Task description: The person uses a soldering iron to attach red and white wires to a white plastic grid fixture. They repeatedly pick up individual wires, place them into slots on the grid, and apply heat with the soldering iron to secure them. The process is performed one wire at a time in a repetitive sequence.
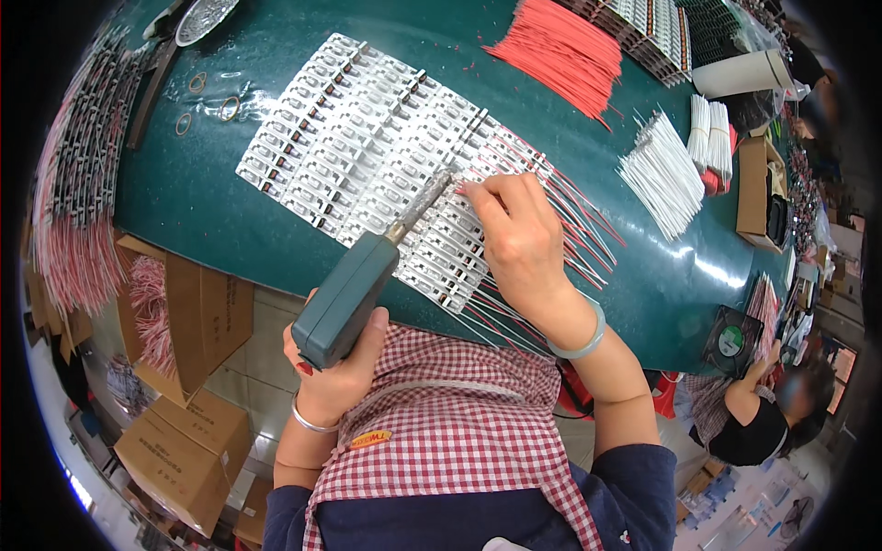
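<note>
Soldering iron, green grip, clamped in left hand, tip resting on rows of white circuit strips mid-table. Right hand pinching a wire there. Red wire bundle far right.

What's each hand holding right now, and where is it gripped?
The left hand grips the soldering iron by the rear of its green handle. The right hand pinches a thin wire at the white boards.

Red-and-white checked apron over dark navy sleeves. Pale green bangle on right wrist, thin silver bracelet on left. Red nail polish. 1 small yellow label on apron.
</note>
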The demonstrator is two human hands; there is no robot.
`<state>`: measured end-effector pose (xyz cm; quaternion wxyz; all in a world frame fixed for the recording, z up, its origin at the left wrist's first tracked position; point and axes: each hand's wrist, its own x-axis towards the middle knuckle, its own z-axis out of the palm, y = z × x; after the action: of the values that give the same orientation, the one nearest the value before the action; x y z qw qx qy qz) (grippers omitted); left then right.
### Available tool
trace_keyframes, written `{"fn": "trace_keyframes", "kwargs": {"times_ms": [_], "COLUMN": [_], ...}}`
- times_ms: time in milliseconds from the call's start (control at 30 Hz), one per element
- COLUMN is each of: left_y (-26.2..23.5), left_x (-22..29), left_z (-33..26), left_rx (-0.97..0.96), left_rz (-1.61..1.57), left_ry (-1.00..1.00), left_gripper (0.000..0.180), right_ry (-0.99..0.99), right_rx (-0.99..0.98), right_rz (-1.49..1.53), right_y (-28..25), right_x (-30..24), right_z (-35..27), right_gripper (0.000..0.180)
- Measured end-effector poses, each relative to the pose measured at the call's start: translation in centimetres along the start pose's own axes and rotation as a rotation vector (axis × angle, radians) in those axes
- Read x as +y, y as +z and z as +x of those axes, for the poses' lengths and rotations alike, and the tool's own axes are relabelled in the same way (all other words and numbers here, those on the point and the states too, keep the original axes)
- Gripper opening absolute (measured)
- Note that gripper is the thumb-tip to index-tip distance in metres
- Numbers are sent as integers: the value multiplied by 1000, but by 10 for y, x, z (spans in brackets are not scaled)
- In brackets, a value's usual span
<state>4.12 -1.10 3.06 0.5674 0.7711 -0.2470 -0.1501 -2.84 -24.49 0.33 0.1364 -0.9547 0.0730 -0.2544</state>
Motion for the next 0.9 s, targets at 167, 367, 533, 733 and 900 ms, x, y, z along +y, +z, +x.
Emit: {"fn": "trace_keyframes", "kwargs": {"times_ms": [167,367,533,733,900], "left_y": [-2,-8,-10,-8,-7], "left_x": [1,1,1,1,0], "left_z": [-2,-6,-5,-3,-2], "left_rx": [8,-17,-39,-37,-55], "left_rz": [3,11,2,-23,-18], "left_ry": [8,-47,0,-3,3], "left_gripper": [19,19,19,19,18], "right_ry": [10,-2,21,15,12], "right_rx": [16,86,32,19,2], "right_rz": [1,-2,28,7,1], "right_y": [2,0,1,2,1], "right_x": [0,-5,-12,-13,-14], "right_z": [-1,-6,-10,-9,-8], "right_gripper": [25,29,29,28,28]}}
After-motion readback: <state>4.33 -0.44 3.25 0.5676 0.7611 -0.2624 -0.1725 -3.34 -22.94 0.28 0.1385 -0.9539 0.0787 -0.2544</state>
